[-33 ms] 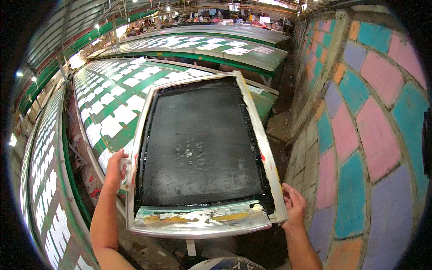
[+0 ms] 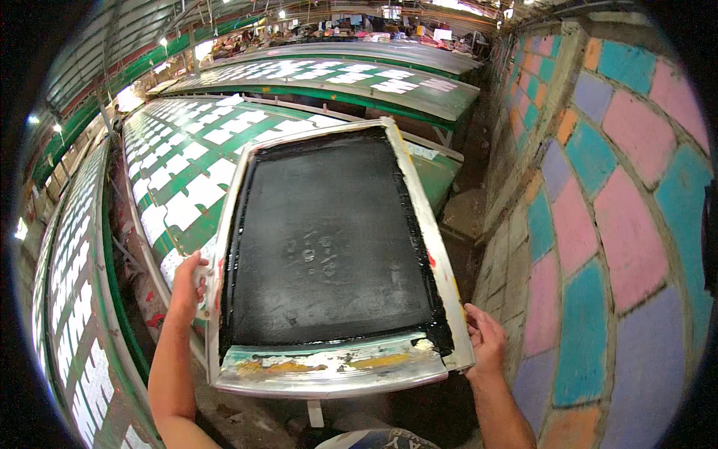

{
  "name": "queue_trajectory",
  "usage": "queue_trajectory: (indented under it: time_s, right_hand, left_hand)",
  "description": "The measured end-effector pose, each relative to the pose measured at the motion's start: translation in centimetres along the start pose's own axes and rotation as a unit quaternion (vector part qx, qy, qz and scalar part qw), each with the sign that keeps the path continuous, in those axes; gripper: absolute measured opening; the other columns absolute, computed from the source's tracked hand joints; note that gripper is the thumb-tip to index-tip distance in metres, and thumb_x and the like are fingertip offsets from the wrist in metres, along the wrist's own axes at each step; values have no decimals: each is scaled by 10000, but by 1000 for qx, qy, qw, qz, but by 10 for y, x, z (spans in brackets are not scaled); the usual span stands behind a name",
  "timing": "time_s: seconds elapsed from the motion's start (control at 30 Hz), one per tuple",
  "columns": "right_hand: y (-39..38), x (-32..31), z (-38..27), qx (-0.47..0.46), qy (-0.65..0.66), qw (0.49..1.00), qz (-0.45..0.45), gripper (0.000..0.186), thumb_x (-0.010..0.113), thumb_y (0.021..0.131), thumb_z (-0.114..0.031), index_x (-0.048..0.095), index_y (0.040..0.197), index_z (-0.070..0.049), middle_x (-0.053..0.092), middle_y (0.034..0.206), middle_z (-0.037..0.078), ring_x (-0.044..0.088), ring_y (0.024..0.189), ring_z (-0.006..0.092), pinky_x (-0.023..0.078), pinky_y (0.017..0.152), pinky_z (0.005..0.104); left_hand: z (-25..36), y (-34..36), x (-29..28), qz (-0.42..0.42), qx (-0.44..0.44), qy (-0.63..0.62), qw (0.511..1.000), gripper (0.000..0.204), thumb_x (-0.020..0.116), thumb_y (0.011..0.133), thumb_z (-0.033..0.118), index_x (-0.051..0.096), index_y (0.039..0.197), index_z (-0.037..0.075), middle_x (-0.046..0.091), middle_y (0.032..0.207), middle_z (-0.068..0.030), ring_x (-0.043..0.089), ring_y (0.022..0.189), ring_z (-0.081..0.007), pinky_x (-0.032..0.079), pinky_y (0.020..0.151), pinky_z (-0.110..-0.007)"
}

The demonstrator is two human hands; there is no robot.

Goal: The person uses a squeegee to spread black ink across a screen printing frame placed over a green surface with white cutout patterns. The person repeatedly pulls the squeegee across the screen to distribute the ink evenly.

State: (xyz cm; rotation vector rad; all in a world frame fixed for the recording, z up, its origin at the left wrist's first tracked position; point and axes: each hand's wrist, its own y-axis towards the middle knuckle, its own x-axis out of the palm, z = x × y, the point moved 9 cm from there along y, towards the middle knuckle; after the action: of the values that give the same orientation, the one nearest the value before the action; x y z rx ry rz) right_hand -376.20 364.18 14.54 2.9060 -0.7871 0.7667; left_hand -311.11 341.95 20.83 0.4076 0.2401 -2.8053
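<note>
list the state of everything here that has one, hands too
framed screen: held up, black inside, paint-smeared near edge
left hand: half-open by the screen's left edge, contact unclear
right hand: curled at the screen's right edge
white pieces: flat, in rows on the near table
ceiling lamp: lit
wall: painted in coloured blocks

The framed screen (image 2: pixel 325 239) sits between the hands, the left hand (image 2: pixel 187 284) at its left edge and the right hand (image 2: pixel 485 338) by its lower right corner. Beyond it and to its left runs the middle tabletop (image 2: pixel 441 179), flat pieces (image 2: pixel 196 200) lying across it in rows. The left tabletop (image 2: pixel 98 284) stands farther left, the rear tabletop (image 2: pixel 458 97) behind (another one beyond that). Along the right runs a wall (image 2: pixel 574 224).
</note>
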Motion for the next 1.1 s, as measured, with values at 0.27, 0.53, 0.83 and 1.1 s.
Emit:
queue_trajectory:
  time_s: [0.27, 0.53, 0.83, 1.1]
  right_hand:
    - [169, 29, -22, 31, -17, 996, -78, 467, 625, 1103, -289, 676, 1386, 80, 761, 1264, 159, 725, 1080, 201, 588, 961, 361]
    - [326, 18, -53, 76, -21, 991, -106, 475, 620, 1085, -261, 667, 1405, 86, 760, 1269, 160, 725, 1100, 202, 561, 1000, 343]
    - [557, 9, -94, 82, -3, 971, -226, 444, 650, 1064, -279, 716, 1352, 53, 787, 1211, 128, 736, 1056, 167, 566, 963, 314]
    - [723, 28, -141, 135, 25, 945, -298, 381, 661, 1061, -256, 758, 1289, 34, 805, 1135, 105, 744, 995, 140, 571, 917, 293]
  left_hand:
    - [-5, 62, 44, 116, -46, -46, 991, 593, 628, 963, 741, 701, 1076, 163, 516, 701, 57, 396, 481, -77, 259, 424, -276]
    - [59, 65, 153, 126, -49, -60, 989, 582, 602, 987, 708, 671, 1137, 150, 499, 745, 45, 379, 505, -65, 286, 469, -249]
    - [118, 69, 282, 219, -53, -78, 971, 590, 599, 1008, 729, 687, 1132, 158, 555, 812, 40, 450, 585, -58, 317, 485, -239]
    - [170, 59, 374, 323, -59, -83, 941, 541, 597, 1022, 712, 679, 1127, 187, 548, 844, 47, 415, 587, -55, 298, 494, -238]
